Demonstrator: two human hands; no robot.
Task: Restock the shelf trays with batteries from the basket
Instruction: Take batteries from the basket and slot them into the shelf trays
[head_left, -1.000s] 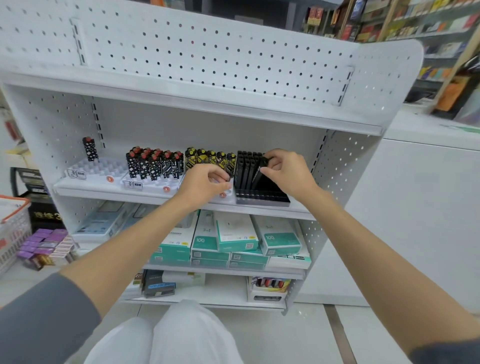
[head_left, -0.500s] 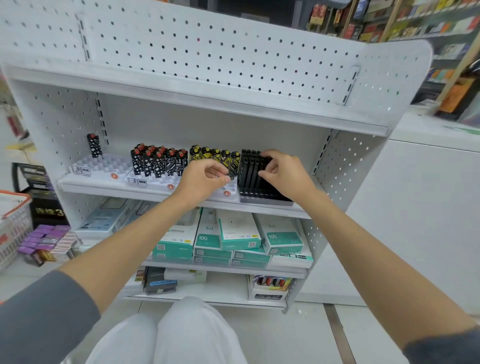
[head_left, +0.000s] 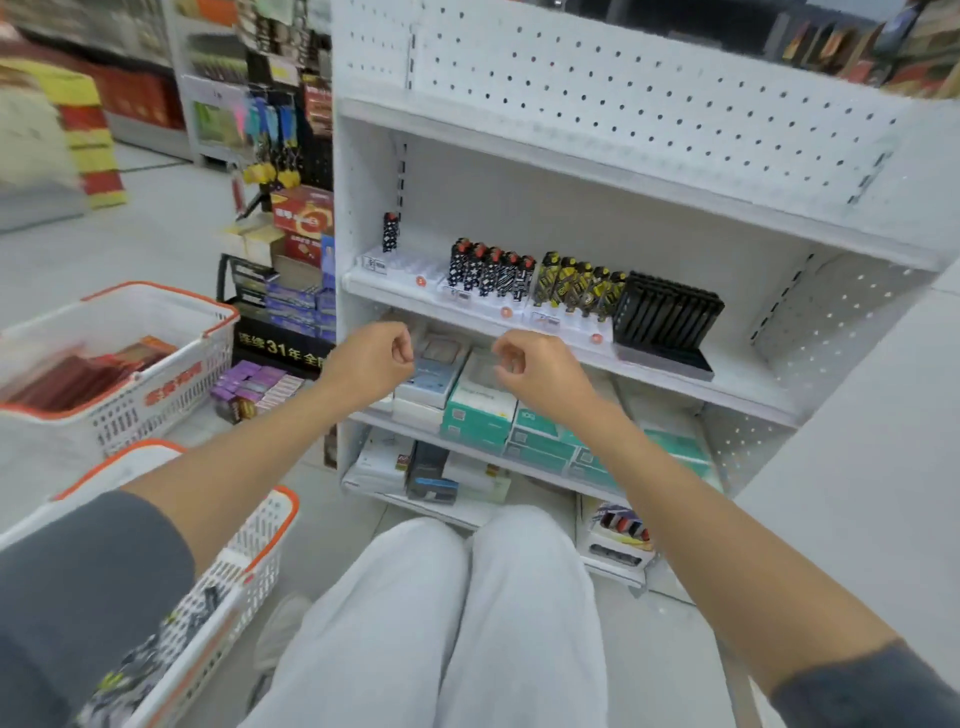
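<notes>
On the middle shelf stand the battery trays: a white tray (head_left: 402, 266) with one black-and-white battery (head_left: 390, 232), a row of black-and-white batteries with red tops (head_left: 491, 270), a row of yellow-and-black batteries (head_left: 582, 285) and a black tray (head_left: 670, 358) full of black batteries (head_left: 667, 314). My left hand (head_left: 371, 359) and my right hand (head_left: 540, 370) hover below and in front of that shelf, fingers curled, nothing visible in either. The orange-rimmed basket (head_left: 270, 501) at my lower left holds patterned batteries (head_left: 156, 662).
A second orange-rimmed basket (head_left: 208, 358) with red packs sits on the floor to the left. Teal and white boxes (head_left: 478, 410) fill the shelf under the trays. More boxes lie on the bottom shelf (head_left: 431, 478). My knees (head_left: 467, 597) are close to the shelf unit.
Both hands have let go of the batteries in the trays and drawn back and down from the shelf. My view has swung left, bringing the baskets into sight.
</notes>
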